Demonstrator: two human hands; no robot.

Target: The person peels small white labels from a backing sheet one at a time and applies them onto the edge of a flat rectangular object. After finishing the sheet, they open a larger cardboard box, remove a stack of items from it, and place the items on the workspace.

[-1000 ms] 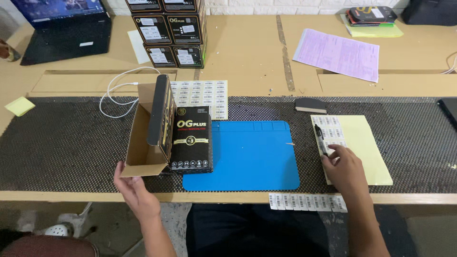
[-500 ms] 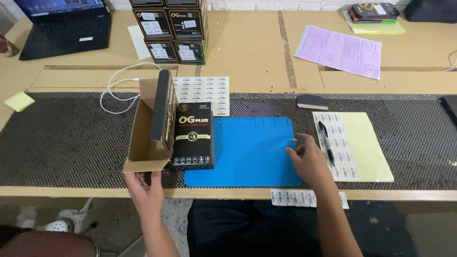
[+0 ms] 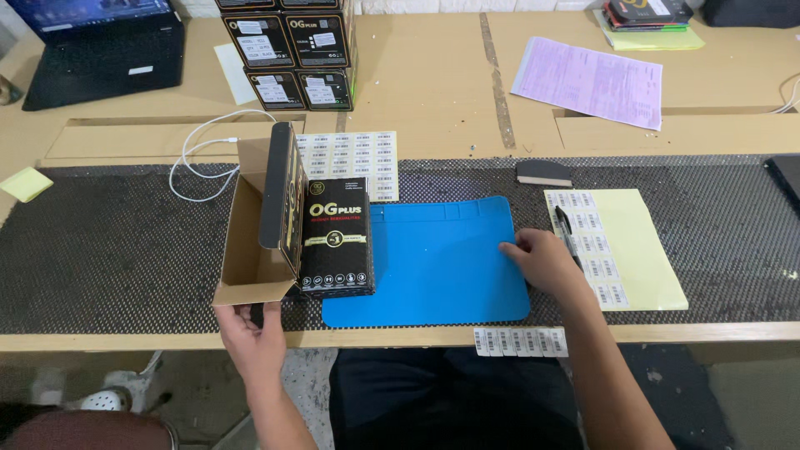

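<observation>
The left hand (image 3: 250, 333), low in the left half of the frame, is pinching the near bottom edge of an open brown cardboard box (image 3: 250, 250), thumb and fingers closed on the flap. The box is standing on a black perforated rubber mat (image 3: 117, 250) left of centre, and a thin black packet (image 3: 279, 187) is standing upright at its right wall. A stack of flat black rectangular retail packets with gold lettering (image 3: 336, 237) is lying just beside the box on its right, touching it and overlapping the left edge of a blue silicone work mat (image 3: 442, 258) at the centre.

The right hand (image 3: 546, 262) is resting with its fingers loosely curled on the blue mat's right edge, holding nothing. A black pen (image 3: 568, 237) is lying just beside it, on a yellow sheet carrying small white barcode stickers (image 3: 625, 250) at centre right. A short white strip of barcode stickers (image 3: 521, 342) is sitting on the table's front edge below that hand.

Behind the box, a white cable (image 3: 200, 158) is looping across the mat, and a white sheet of sticker labels (image 3: 358, 158) is lying next to it. Stacked black cartons (image 3: 292, 50) are standing at upper centre, a black laptop (image 3: 100, 50) is sitting at upper left, a yellow sticky note (image 3: 25, 183) is at the far left, a small black scraper (image 3: 543, 172) is lying above the blue mat's right corner, and a lilac printed paper (image 3: 587, 79) is at upper right.
</observation>
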